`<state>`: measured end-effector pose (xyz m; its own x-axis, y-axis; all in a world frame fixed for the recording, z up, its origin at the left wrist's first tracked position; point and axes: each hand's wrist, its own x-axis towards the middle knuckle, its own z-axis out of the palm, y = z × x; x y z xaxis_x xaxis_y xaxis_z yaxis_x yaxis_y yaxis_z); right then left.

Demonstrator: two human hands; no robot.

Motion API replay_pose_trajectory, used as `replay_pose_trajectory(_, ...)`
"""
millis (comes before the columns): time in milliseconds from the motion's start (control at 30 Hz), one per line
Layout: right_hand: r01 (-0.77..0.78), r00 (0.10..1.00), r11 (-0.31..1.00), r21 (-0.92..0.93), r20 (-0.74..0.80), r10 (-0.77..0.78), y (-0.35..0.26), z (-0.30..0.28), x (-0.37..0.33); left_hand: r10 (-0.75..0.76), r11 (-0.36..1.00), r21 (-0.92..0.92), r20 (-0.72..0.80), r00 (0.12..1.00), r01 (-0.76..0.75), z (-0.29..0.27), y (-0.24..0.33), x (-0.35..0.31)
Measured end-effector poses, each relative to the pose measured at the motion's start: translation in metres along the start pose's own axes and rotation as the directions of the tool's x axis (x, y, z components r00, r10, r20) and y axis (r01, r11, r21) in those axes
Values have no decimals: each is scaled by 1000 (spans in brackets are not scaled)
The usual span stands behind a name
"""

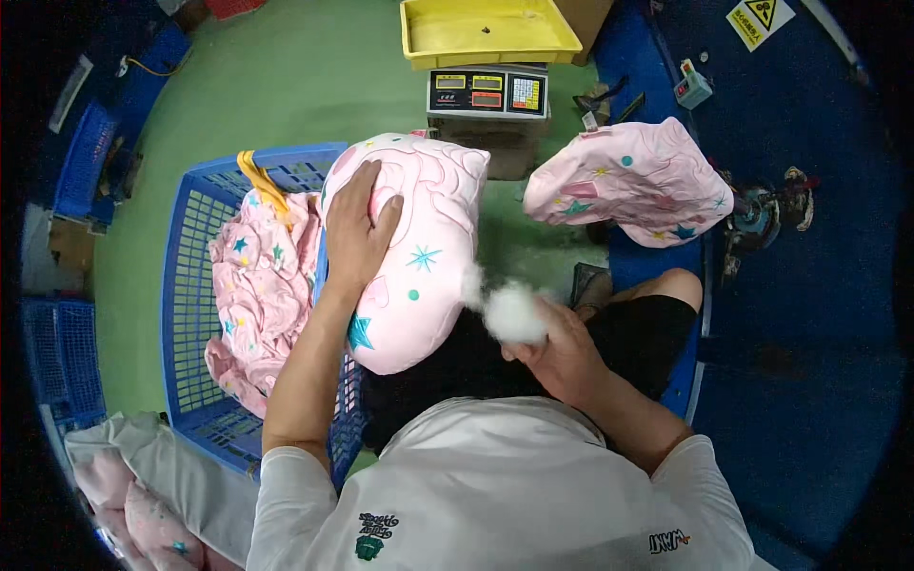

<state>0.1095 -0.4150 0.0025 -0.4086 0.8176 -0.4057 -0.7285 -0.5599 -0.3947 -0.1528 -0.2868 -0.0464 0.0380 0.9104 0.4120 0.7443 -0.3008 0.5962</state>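
Observation:
A plump pink cushion [419, 238], printed with stars and dots, rests upright against my lap and the basket's edge. My left hand [362, 228] lies flat on its upper left side, fingers stretched out. Just right of the cushion, my right hand [566, 352] is closed round a tuft of white fibre stuffing [515, 312]. A thin wisp of the fibre reaches to the cushion's right edge; any opening there cannot be made out. Further right, a limp pink cover [633, 181] with the same print hangs at a machine nozzle [752, 214].
At my left stands a blue plastic basket [186, 285] piled with pink covers [257, 295], a yellow strap [262, 181] at its rim. Ahead is a scale [487, 92] carrying a yellow tray [490, 33]. Blue machine panels [800, 314] line the right. Pink cushions [157, 523] lie lower left.

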Motion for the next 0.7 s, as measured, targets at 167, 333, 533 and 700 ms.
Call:
replay_pose_trajectory(167,117,951,615,-779,-92,-297,11,-23,45,28,995,92,25,999,-30,4,5,6)
replay_pose_trajectory(333,449,768,-41,-893,409,-492,25,-36,59,-3,998,62,15,1000,2,-1,8,5)
replay_pose_trajectory(533,320,706,-761,-564,678,-206,15,-16,100,25,995,98,-3,1000,-25,2,7,5)
replay_pose_trajectory(700,253,892,-875,-411,449,47,12,9,130,-33,998,56,50,998,30,5,8,8)
